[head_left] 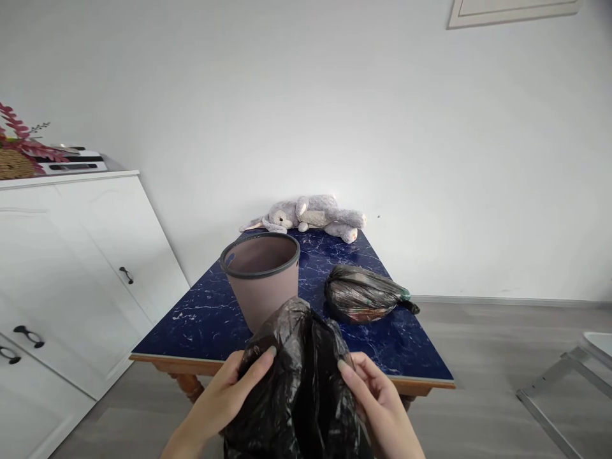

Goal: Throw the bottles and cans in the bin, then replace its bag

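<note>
A black plastic garbage bag (282,395) hangs between my hands at the table's front edge, its mouth partly spread. My left hand (227,395) pinches the bag's left side, thumb on top. On the right side, my right hand (375,398) grips the film between thumb and fingers. Just behind the bag stands an upright brownish-pink trash can (265,290) with a dark grey rim; its visible inside is bare. To its right lies a filled, tied black garbage bag (363,293), with its contents showing through faintly.
The blue marble-patterned table (201,325) has a wooden edge. A grey plush rabbit (315,213) lies at its back against the wall. White cabinets (76,274) stand at left, with a woven basket (14,164) on top. A metal-framed folding chair or stool (564,376) is at right.
</note>
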Action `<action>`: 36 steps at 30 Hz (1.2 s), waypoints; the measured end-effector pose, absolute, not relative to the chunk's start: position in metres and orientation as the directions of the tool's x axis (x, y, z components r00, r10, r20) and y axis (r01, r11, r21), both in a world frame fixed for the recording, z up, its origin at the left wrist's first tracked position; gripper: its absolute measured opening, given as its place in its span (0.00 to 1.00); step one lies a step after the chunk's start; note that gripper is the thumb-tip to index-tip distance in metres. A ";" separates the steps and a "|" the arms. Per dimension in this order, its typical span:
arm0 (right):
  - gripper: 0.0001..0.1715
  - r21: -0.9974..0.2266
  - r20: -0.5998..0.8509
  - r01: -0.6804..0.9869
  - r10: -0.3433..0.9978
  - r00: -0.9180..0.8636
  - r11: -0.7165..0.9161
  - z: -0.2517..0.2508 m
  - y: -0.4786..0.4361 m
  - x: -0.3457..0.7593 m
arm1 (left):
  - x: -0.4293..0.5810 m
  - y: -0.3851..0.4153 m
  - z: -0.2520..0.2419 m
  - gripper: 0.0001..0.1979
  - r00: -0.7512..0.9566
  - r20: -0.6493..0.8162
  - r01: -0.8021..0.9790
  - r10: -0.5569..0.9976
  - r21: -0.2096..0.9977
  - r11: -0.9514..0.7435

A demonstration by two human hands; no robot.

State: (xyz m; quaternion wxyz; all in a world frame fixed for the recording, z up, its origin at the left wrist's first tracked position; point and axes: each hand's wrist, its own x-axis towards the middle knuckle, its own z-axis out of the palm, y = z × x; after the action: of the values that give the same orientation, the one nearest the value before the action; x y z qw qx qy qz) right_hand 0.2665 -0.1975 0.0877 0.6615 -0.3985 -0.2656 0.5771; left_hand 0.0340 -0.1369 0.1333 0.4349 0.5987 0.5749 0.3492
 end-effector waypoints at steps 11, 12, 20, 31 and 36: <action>0.26 -0.855 -0.130 -0.515 0.931 0.340 0.068 0.101 -0.212 0.286 | 0.016 -0.106 0.160 0.23 0.184 0.319 0.603 0.930 0.710 -0.363; 0.26 -0.862 -0.126 -0.501 0.927 0.354 0.074 0.103 -0.213 0.286 | 0.018 -0.106 0.161 0.22 0.171 0.423 0.647 0.890 0.633 -0.425; 0.28 -0.947 0.007 -0.290 0.911 0.413 0.139 0.114 -0.221 0.272 | 0.056 -0.153 0.175 0.30 0.496 0.795 0.563 0.350 0.013 -0.826; 0.21 -0.970 0.220 0.035 0.803 0.554 0.241 0.131 -0.211 0.312 | 0.064 -0.155 0.174 0.13 0.934 0.214 0.262 0.286 0.135 -0.956; 0.16 -0.922 0.374 0.142 0.738 0.561 0.359 0.157 -0.213 0.319 | 0.054 -0.155 0.170 0.17 0.844 0.201 0.449 0.498 0.242 -0.860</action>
State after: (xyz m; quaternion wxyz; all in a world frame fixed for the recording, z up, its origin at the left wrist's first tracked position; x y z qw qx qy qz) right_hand 0.3190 -0.2132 0.1575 0.7102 -0.5257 -0.4187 0.2097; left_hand 0.0542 -0.1547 0.1698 0.0933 0.9556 0.2477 0.1294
